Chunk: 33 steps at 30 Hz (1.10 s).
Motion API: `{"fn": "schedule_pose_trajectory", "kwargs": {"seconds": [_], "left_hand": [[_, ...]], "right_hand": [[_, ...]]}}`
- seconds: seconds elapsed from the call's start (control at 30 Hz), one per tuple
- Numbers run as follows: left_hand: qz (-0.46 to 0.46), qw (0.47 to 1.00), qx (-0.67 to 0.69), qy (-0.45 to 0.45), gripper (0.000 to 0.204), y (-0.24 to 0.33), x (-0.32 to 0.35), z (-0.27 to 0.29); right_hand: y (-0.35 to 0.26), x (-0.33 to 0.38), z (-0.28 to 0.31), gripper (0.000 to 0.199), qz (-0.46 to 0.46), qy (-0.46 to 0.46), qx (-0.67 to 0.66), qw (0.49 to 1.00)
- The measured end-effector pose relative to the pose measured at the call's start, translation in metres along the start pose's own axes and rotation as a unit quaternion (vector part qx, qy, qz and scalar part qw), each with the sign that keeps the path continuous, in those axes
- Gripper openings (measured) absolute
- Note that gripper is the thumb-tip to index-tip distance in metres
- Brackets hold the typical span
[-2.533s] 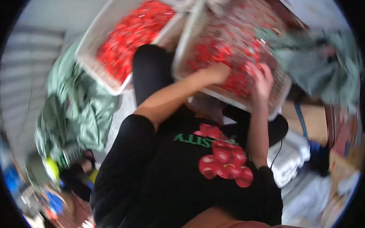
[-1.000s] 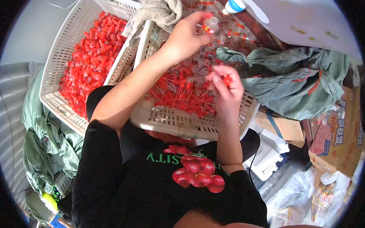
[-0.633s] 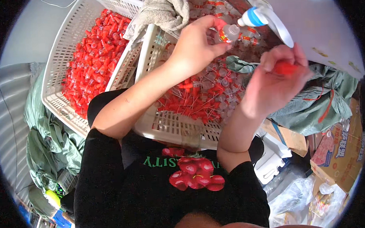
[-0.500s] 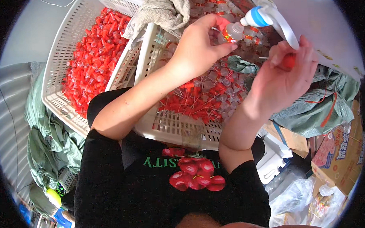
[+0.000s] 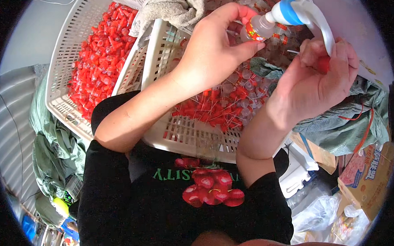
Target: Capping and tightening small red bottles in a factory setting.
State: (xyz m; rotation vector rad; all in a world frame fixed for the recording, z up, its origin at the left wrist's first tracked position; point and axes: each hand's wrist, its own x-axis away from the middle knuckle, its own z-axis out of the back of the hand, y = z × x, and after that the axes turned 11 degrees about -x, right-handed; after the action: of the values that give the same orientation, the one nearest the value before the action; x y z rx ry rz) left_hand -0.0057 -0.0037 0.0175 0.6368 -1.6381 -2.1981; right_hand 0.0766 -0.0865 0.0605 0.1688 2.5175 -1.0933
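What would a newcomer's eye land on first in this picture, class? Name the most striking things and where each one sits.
At top centre, the left hand pinches a small clear bottle against a blue-and-white nozzle gripped by the right hand. Below them sits a white basket of red parts, with another basket of red pieces at the upper left.

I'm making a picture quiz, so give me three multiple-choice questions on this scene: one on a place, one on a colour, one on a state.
1. Where is the small clear bottle?
A. in the left hand
B. on the floor
C. in a cardboard box

2. What colour are the pieces in the left basket?
A. blue
B. red
C. yellow

3. How is the right hand?
A. open flat
B. out of view
C. closed on a white nozzle

Answers: A, fingers pinch it; B, a red heap fills it; C, fingers wrap it.
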Motion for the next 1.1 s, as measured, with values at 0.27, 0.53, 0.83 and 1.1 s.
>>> {"fn": "schedule_pose_trajectory", "kwargs": {"seconds": [0.27,0.53,0.83,1.1], "left_hand": [[-0.004,1.000,0.008,-0.014,0.037,-0.004,-0.002,-0.001],[-0.043,0.997,0.037,0.054,0.029,-0.014,-0.003,-0.008],[-0.046,0.996,0.049,0.052,0.030,-0.014,-0.004,-0.009],[-0.037,0.997,0.052,0.046,0.031,-0.014,-0.004,-0.007]], "right_hand": [[0.003,0.006,-0.001,0.019,-0.002,0.038,0.004,0.999],[0.002,0.004,0.009,0.018,-0.052,-0.055,-0.064,0.995],[0.005,-0.002,0.020,0.017,-0.045,-0.143,-0.094,0.984],[0.006,0.007,-0.001,0.019,-0.004,0.060,0.011,0.998]]}}
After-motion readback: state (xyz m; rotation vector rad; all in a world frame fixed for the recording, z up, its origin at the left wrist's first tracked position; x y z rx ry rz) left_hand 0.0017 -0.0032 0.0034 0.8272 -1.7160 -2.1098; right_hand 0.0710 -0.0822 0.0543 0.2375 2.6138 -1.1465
